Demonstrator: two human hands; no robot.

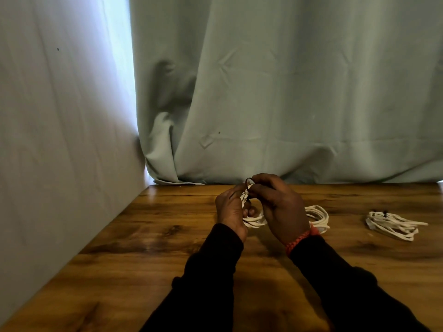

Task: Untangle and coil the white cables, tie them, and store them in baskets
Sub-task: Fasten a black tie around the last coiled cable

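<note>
White cable coil (254, 220) hangs between both hands above the wooden table (148, 236); left hand (231, 209) grips its near-left side; right hand (279, 207) pinches a black tie (248, 181) at its far top.

A pale green curtain (299, 92) hangs behind the wooden table (143, 248).

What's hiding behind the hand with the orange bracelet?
Behind the right hand lies a coil of white cable on the wooden table. Only its right loops show; the hand covers the rest.
</note>
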